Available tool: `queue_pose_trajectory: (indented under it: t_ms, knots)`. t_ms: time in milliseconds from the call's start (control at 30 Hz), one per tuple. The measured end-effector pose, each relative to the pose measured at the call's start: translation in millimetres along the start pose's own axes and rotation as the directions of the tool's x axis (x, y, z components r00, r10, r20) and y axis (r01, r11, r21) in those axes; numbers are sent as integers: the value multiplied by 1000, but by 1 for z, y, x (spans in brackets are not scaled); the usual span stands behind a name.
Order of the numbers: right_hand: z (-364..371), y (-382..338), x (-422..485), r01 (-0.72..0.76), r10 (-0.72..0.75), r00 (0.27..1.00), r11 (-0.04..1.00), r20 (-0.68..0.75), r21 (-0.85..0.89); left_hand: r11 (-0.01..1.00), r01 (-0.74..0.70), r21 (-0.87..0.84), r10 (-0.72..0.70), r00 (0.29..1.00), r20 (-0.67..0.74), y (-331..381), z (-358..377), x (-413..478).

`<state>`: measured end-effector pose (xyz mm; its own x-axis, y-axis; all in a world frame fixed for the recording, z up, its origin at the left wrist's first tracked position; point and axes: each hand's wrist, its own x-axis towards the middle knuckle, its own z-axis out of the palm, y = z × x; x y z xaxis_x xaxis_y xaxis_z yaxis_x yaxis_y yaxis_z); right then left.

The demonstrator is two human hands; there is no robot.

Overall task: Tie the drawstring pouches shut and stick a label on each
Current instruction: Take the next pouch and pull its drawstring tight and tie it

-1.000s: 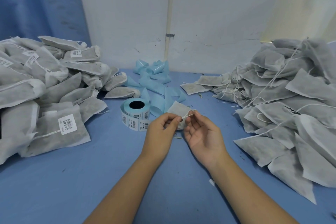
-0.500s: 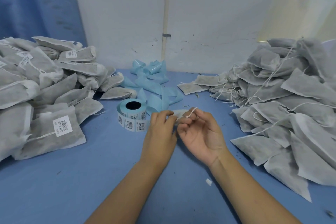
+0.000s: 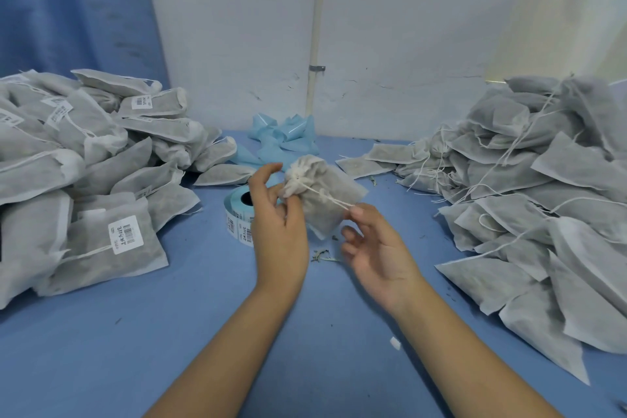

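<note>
Both arms are bare: 2 uncovered forearms [image 3: 230, 349], the left hand [image 3: 278, 231] and right hand [image 3: 380, 254] bare to the fingers [image 3: 263, 173].

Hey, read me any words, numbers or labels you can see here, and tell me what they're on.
Front pouch label: barcode and printed characters, too blurred to read.
Label roll: barcodes, print too small.
Labels higher on the left pile: too small.
No other text.

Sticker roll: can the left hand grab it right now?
Probably not right away. The sticker roll sits beside the left hand with nothing between them, but that hand is pinching the pouch neck while the right hand holds the drawstring. It would have to let go first.
</note>
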<state>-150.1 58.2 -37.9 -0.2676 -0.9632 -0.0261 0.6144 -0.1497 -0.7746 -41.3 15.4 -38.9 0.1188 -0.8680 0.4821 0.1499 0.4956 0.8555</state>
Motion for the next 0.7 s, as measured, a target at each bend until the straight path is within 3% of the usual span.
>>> queue_pose_trajectory:
  t_ms: [133,367,567,700]
  knots:
    - [3,9,1,79,-116,979,974,-166,-213,990,-98,104,95,995,37,0,-4,4]
    - [4,15,-1,39,-67,983,986,-174,-161,977,-150,152,146,989,39,-6,-5,4]
    - [7,16,0,82,-115,967,985,-227,-150,995,85,53,-86,996,20,-8,-4,5]
    - [8,20,0,73,-102,970,988,-221,-135,983,98,152,-112,990,89,-10,1,1]
